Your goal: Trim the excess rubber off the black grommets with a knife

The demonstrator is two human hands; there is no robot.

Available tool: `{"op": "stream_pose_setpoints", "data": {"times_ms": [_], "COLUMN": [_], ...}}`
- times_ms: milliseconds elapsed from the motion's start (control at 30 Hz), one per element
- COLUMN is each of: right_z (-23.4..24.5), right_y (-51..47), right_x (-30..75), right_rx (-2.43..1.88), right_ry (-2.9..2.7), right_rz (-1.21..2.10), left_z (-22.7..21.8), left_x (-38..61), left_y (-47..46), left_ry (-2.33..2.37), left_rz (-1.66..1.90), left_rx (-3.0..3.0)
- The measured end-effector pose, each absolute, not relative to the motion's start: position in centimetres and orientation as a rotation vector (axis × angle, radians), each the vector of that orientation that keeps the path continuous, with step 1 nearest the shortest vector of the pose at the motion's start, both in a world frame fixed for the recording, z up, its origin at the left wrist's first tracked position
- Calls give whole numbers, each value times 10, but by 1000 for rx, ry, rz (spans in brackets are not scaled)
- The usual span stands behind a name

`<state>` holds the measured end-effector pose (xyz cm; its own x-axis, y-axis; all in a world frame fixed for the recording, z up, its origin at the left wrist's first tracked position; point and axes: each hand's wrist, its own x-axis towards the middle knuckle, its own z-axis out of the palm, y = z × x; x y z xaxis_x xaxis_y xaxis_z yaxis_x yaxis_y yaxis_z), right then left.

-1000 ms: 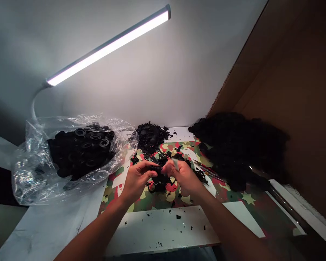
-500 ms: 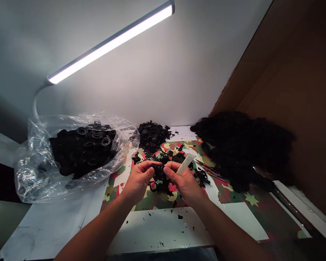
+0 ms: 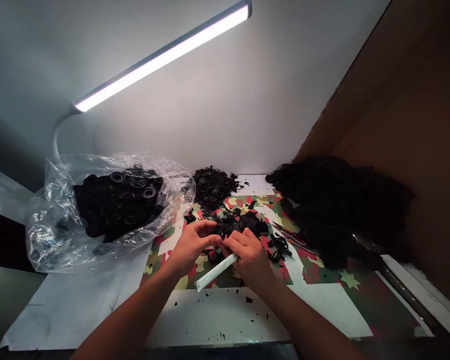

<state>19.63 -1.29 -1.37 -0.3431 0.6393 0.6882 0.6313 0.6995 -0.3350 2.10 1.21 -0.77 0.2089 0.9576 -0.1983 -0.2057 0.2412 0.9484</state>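
My left hand (image 3: 190, 246) is closed around a small black ribbed rubber part (image 3: 220, 230), thumb and fingers pinching it. Right beside it, my right hand (image 3: 250, 254) grips a tool with a white, wrapped-looking handle (image 3: 214, 273). The handle points down and left, toward me; the tool's working end is hidden by my fingers at the part. Under and behind both hands lie black rubber scraps (image 3: 253, 223) on a camouflage-patterned sheet (image 3: 187, 282).
A clear plastic bag (image 3: 45, 225) full of black ribbed parts is at left. A heap of trimmings (image 3: 213, 184) lies at the back, a big black pile (image 3: 345, 210) at right. Near it are tweezers-like metal tools (image 3: 294, 237). A lit lamp (image 3: 165, 55) hangs above; cardboard (image 3: 408, 115) stands at right.
My right hand has turned over, swinging the white handle from pointing up and away to pointing down and left. The left hand keeps the black part. The view has shifted slightly.
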Motion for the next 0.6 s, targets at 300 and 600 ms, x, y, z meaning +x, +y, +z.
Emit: {"op": "stream_pose_setpoints", "data": {"times_ms": [300, 600], "right_z": [-23, -8], "right_y": [-17, -12], "right_x": [202, 211], "right_rx": [-870, -1125], "right_ry": [-2021, -1897], "right_rz": [15, 510], "left_z": [1, 2], "left_x": [27, 22], "left_y": [3, 7], "left_ry": [849, 1086], "left_rz": [1028, 1068], "left_rx": [703, 1053]}}
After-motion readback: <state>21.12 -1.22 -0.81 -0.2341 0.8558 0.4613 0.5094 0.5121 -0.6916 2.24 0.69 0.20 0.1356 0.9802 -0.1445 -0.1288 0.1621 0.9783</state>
